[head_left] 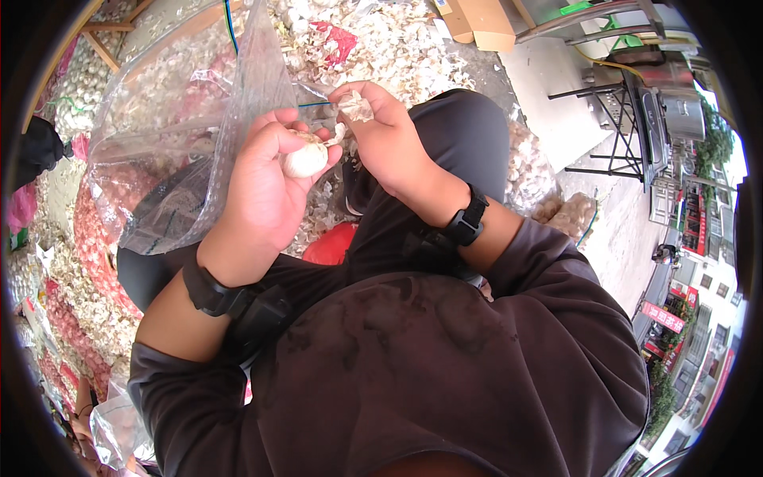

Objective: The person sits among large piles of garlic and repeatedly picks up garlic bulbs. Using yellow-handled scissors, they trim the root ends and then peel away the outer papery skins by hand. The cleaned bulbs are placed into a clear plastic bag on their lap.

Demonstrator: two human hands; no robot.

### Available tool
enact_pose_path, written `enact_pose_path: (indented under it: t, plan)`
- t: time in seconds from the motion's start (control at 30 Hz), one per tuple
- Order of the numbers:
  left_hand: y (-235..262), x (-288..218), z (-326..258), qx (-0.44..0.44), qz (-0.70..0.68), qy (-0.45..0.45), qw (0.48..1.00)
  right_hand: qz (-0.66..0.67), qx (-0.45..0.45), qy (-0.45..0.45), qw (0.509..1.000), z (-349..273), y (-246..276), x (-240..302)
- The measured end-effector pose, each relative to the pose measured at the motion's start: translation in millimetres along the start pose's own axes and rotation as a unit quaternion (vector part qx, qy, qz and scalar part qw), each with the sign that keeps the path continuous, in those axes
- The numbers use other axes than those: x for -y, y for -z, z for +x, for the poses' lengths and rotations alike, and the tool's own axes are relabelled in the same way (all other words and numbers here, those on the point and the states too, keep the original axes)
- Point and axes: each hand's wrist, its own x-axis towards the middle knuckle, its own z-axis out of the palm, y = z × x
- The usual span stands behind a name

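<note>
My left hand [270,191] is closed round a whitish garlic bulb [304,161], which rests between the thumb and fingers. Close beside it, my right hand [393,151] pinches papery garlic skin [355,106] between thumb and curled fingers. A strip of loose skin [337,135] hangs between the two hands, near the bulb's top. The right fingertips are partly hidden behind the skin. A clear plastic bag [187,151] stands upright against my left hand and drapes over my left leg.
Garlic skins [381,48] cover the ground ahead. Mesh sacks of garlic [103,222] lie at the left, and another filled bag [531,171] sits beyond my right knee. A red plastic item [331,245] lies between my legs. At the right stand a black folding frame [616,131] and cardboard [485,24].
</note>
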Motion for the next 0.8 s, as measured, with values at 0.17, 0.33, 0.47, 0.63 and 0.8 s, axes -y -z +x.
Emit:
enact_pose_path:
  t: [0.17, 0.33, 0.47, 0.63, 0.8]
  plan:
    - [5, 1, 5, -0.018, 0.001, -0.010, 1.000, -0.189, 0.127, 0.300, 0.926, 1, -1, -3]
    - [12, -1, 6, -0.041, -0.009, -0.004, 0.999, -0.193, 0.189, 0.266, 0.925, 4, 4, 3]
    - [11, -2, 7, -0.014, 0.021, -0.009, 1.000, -0.137, 0.197, 0.206, 0.949, 4, 9, 1]
    - [4, -3, 3, -0.025, 0.030, -0.016, 0.999, -0.128, 0.166, 0.204, 0.956, 8, 9, 5]
    - [9, -4, 4, 0.018, 0.000, 0.029, 0.999, -0.142, 0.141, 0.163, 0.966, 5, 9, 4]
